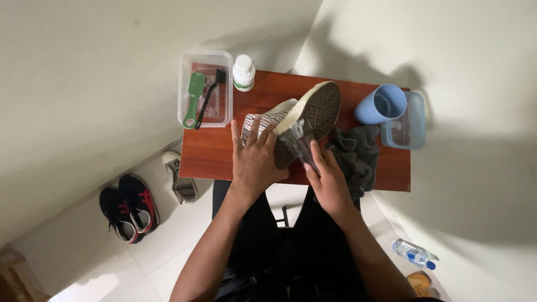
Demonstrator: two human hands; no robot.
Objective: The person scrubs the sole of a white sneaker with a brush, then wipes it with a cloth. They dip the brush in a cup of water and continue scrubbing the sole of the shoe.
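Here, from the head camera, a striped grey-and-white canvas sneaker with a patterned rubber sole [305, 114] sits tilted on its side over the middle of a small reddish-brown wooden table [215, 156], the sole turned up toward the camera and the toe pointing away. The sole is pale at the rim and darker across its diamond tread, darkest near the heel. The left hand [254, 159] lies spread over the striped upper, fingers loosely curled around it, steadying the shoe. The right hand [330, 182] is closed around the handle of a small dark brush with pale bristles [296, 137], whose head touches the sole's near end. Just beside that hand, a crumpled dark grey cloth [358, 154] lies on the table. Behind it stands a light blue plastic cup [381, 104] against a clear bluish plastic container [411, 126]. At the far left corner, a clear plastic box [184, 84] holds a green brush [194, 98] and a black brush [211, 92], with a white bottle [244, 72] next to it. On the floor lie a pair of black-and-red sneakers [128, 207].
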